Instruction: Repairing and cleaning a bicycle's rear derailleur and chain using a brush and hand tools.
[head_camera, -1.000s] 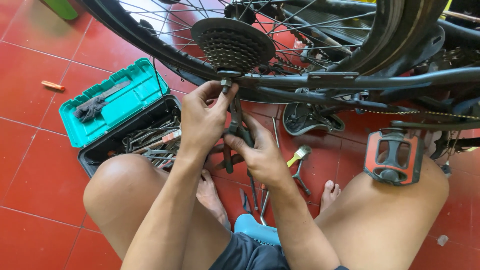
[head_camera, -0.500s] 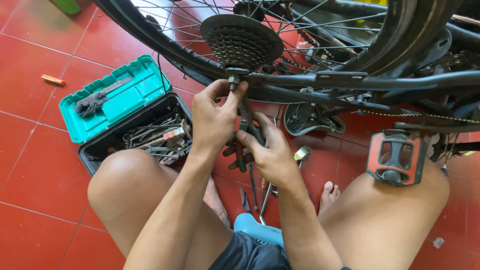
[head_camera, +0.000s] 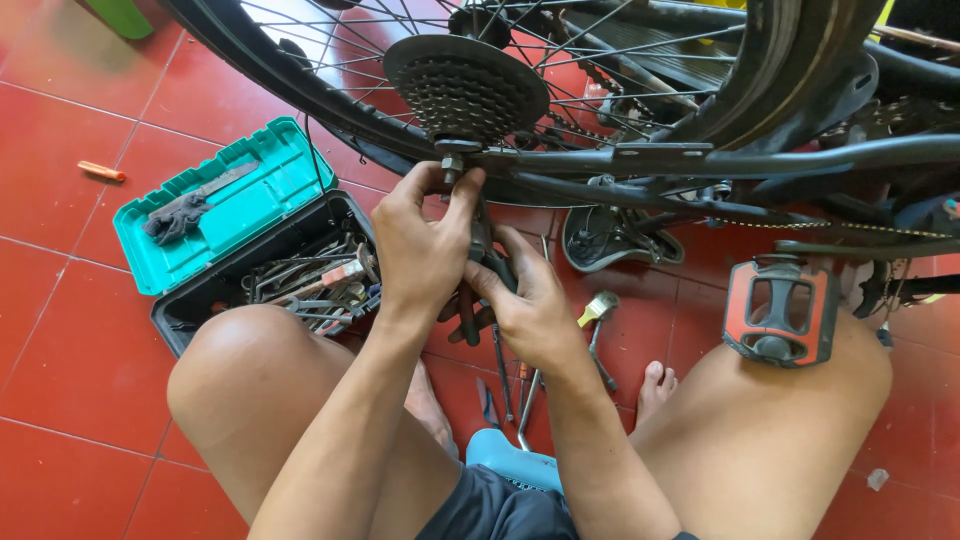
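A bicycle's rear wheel hangs in front of me, its dark sprocket cluster (head_camera: 465, 85) facing me. Just below the cluster, my left hand (head_camera: 420, 250) pinches the axle nut (head_camera: 450, 165) at the frame end between thumb and fingers. My right hand (head_camera: 530, 310) sits just under and to the right of it, closed around the black derailleur (head_camera: 468, 315) that hangs from the frame. The black frame stay (head_camera: 700, 160) runs right from the axle. My bare knees are on either side.
An open teal toolbox (head_camera: 230, 215) with several tools lies on the red tiled floor at left. An orange-and-black pedal (head_camera: 780, 310) hangs at right. A brush (head_camera: 598, 305) and loose tools lie between my feet. A small orange item (head_camera: 103, 171) lies far left.
My hands stay at the axle. My right hand has shifted slightly on the derailleur, and the left fingers have closed tighter around the nut.
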